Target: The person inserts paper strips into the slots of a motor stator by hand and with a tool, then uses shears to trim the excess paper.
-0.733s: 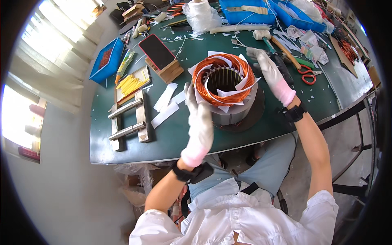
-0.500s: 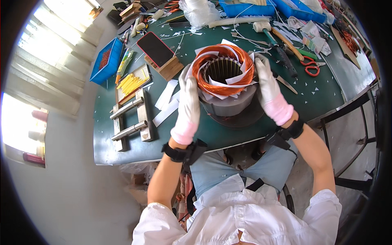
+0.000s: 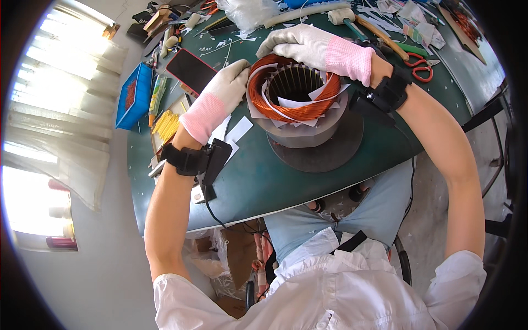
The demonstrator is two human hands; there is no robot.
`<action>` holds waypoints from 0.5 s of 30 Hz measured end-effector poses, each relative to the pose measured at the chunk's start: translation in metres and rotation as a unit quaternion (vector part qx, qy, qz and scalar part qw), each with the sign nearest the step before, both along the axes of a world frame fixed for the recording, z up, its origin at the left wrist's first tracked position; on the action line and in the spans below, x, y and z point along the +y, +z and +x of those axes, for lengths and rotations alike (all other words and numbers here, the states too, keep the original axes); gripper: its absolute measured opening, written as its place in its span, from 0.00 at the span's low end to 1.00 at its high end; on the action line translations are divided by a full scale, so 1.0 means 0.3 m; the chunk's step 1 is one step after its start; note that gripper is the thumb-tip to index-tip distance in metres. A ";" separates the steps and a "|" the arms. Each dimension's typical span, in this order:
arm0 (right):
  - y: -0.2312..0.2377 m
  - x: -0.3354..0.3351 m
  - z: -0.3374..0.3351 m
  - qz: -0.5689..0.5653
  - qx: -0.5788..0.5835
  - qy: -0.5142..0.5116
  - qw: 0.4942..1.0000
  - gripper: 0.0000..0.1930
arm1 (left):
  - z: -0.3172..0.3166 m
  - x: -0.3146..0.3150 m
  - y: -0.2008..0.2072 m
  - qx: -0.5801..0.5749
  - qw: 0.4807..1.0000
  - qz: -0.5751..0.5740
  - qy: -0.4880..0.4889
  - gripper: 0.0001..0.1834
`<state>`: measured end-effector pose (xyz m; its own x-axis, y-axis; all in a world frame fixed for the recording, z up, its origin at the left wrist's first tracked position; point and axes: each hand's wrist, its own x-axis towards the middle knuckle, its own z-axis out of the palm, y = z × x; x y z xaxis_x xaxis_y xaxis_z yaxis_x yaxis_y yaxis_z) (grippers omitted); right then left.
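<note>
A motor stator (image 3: 316,136), a grey ring-shaped core with orange-brown copper windings (image 3: 294,114) on top, stands on a round dark base (image 3: 335,159). White insulation paper (image 3: 300,103) pokes out around the coil. My left hand (image 3: 234,82), in a white glove with a pink cuff, is closed at the stator's upper left edge, its fingertips partly hidden. Reaching over from the right, my right hand (image 3: 300,44), gloved alike, curls its fingers over the far left rim of the windings. The two hands' fingertips are close together there.
To the left lie a phone (image 3: 191,71), a blue bin (image 3: 135,96) and yellow strips (image 3: 166,125). White paper pieces (image 3: 239,130) are beside the stator. Red-handled scissors (image 3: 422,70), a mallet (image 3: 342,16) and a plastic bag (image 3: 250,14) lie farther back.
My right hand has gone from the stator's right side over to its far left rim. My left hand has slid farther up the left side. The view has shifted and tilted.
</note>
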<state>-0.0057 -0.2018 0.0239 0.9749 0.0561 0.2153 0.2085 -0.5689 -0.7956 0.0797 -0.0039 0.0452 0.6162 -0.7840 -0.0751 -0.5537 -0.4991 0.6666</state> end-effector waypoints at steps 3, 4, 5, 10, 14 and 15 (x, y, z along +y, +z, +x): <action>-0.031 0.031 -0.033 0.002 -0.003 -0.065 0.998 0.13 | -0.006 0.033 -0.025 -0.014 0.999 -0.049 0.012 0.17; -0.023 0.029 -0.045 0.000 -0.012 -0.106 0.994 0.12 | -0.014 0.030 -0.020 -0.034 0.997 -0.072 0.015 0.17; 0.000 0.013 -0.047 -0.002 -0.013 -0.110 0.994 0.12 | -0.020 0.032 -0.006 -0.034 0.997 -0.074 0.012 0.17; 0.003 -0.069 -0.003 0.062 -0.018 0.005 0.998 0.10 | -0.036 -0.012 0.084 -0.021 0.994 0.102 -0.036 0.16; 0.051 -0.053 -0.087 0.103 0.001 -0.038 0.994 0.07 | -0.016 -0.048 0.053 -0.116 0.988 0.074 -0.076 0.18; 0.039 -0.060 -0.085 0.105 0.005 -0.041 0.994 0.07 | -0.037 -0.059 0.053 -0.112 0.988 0.075 -0.079 0.18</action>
<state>-0.0313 -0.2198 0.0356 0.9763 -0.0697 0.2047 0.1600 -0.4042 -0.9006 0.0687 -0.0214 0.0611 0.5014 -0.8620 -0.0738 -0.7581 -0.4789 0.4426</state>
